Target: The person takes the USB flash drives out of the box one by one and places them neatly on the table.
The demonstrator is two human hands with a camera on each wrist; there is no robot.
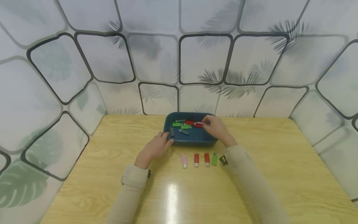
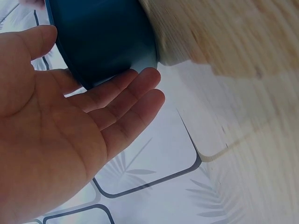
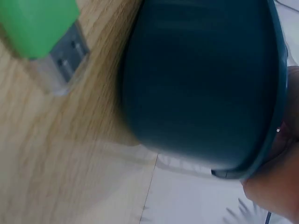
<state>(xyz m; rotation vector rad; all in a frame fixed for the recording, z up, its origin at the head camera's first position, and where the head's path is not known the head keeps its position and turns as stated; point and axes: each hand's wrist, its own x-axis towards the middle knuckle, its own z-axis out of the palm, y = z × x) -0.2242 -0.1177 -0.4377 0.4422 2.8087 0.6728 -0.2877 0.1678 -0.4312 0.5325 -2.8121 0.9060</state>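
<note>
A dark blue tray [image 1: 198, 138] holds several USB sticks in green, red and dark grey. At its front left corner is my left hand [image 1: 156, 146]. In the left wrist view the thumb lies against the tray rim and the fairly straight fingers [image 2: 135, 107] rest along the outer wall. My right hand [image 1: 219, 129] reaches over the right rim, its thumb and fingertips pinching a pink USB stick [image 1: 200, 123] above the red ones [image 1: 190, 122]. In the right wrist view the tray wall mostly hides this hand.
In front of the tray, a row lies on the wooden table [image 1: 126, 186]: a pink USB stick [image 1: 184, 161], two red USB sticks [image 1: 196, 159] and a green USB stick [image 1: 214, 159] near the right sleeve. A patterned wall covering [image 1: 156, 59] rises behind the table.
</note>
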